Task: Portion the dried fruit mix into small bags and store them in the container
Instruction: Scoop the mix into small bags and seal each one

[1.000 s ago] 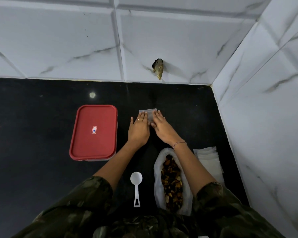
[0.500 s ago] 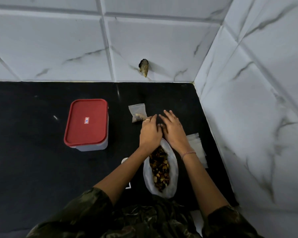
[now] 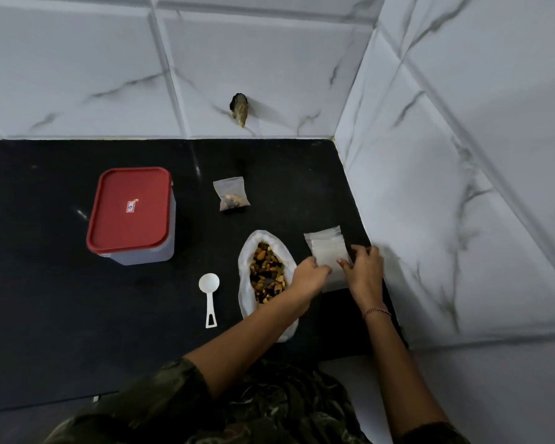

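A stack of small empty clear bags (image 3: 326, 248) lies on the black counter near the right wall. My left hand (image 3: 310, 277) and my right hand (image 3: 364, 267) both reach onto this stack, with fingertips pinching at its near part. A large white bag of dried fruit mix (image 3: 266, 277) lies open just left of my left hand. One small filled bag (image 3: 231, 195) rests farther back on the counter. The container (image 3: 132, 216) with a red lid stands closed at the left. A white scoop (image 3: 209, 294) lies between container and fruit bag.
The black counter (image 3: 45, 315) ends at white marble-tiled walls (image 3: 462, 187) behind and to the right. A small dark fixture (image 3: 239, 108) sticks out of the back wall. My camouflage sleeves fill the bottom of the view.
Both hands left the filled small bag, passed over the fruit bag, and moved right onto the stack of empty bags. The filled bag stays where it was laid.
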`<state>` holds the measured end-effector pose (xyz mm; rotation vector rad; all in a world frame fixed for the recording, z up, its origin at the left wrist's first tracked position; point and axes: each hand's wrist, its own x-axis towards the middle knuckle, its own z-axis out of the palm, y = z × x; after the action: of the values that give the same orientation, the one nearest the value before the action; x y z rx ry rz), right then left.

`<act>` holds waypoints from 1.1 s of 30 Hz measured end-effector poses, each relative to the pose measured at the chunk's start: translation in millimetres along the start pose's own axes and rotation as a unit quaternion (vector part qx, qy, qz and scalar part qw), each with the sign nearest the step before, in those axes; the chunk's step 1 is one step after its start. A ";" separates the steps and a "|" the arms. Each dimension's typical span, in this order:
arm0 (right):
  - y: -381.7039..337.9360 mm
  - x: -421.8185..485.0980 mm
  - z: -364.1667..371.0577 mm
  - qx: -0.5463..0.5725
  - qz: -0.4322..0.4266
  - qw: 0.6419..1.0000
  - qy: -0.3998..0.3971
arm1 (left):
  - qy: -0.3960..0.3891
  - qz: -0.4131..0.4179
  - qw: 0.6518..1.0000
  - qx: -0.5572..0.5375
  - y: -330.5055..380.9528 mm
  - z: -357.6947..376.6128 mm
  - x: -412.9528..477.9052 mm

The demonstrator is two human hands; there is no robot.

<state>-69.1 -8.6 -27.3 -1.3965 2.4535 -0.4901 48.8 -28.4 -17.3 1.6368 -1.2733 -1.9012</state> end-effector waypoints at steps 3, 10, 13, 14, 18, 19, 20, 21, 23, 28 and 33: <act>9.1 -3.4 3.6 0.031 0.028 0.999 -0.029 | -0.003 -0.019 1.000 0.004 -5.6 8.1 2.0; 15.2 -3.8 7.6 0.092 0.049 0.994 -0.040 | 0.017 -0.046 0.999 0.007 -7.9 10.2 7.8; 15.9 -3.8 7.5 0.108 0.049 0.992 -0.036 | 0.014 -0.052 0.999 -0.005 -7.6 11.7 8.4; 16.2 -3.7 7.6 0.111 0.049 0.992 -0.030 | 0.013 -0.054 0.998 -0.009 -7.7 12.5 8.4; 17.9 -3.0 6.5 0.130 0.067 0.989 -0.010 | 0.008 -0.057 0.998 -0.022 -6.4 14.2 8.0; 18.6 -3.3 5.0 0.149 0.074 0.986 -0.010 | 0.009 -0.053 0.998 -0.030 -5.7 14.6 7.5; 18.8 -3.3 2.8 0.178 0.080 0.981 -0.012 | 0.011 -0.048 0.998 -0.042 -4.5 14.6 6.3; 17.6 -3.9 -0.8 0.217 0.088 0.972 -0.016 | 0.015 -0.041 0.997 -0.056 -3.1 13.7 5.1; 14.7 -5.0 -7.4 0.302 0.117 0.945 -0.041 | 0.032 -0.021 0.995 -0.089 1.3 8.9 1.6; 1.1 -3.3 -16.2 0.434 0.143 0.885 -0.096 | 0.140 0.124 0.979 -0.077 14.1 -22.6 -8.4; -27.2 -4.6 -23.0 0.435 0.096 0.887 -0.123 | 0.218 0.259 0.941 0.003 20.9 -56.9 -16.6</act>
<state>-55.0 -14.0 5.2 -0.7601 1.7486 -1.1022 99.3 -50.9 12.6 1.4289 -1.3391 -1.1483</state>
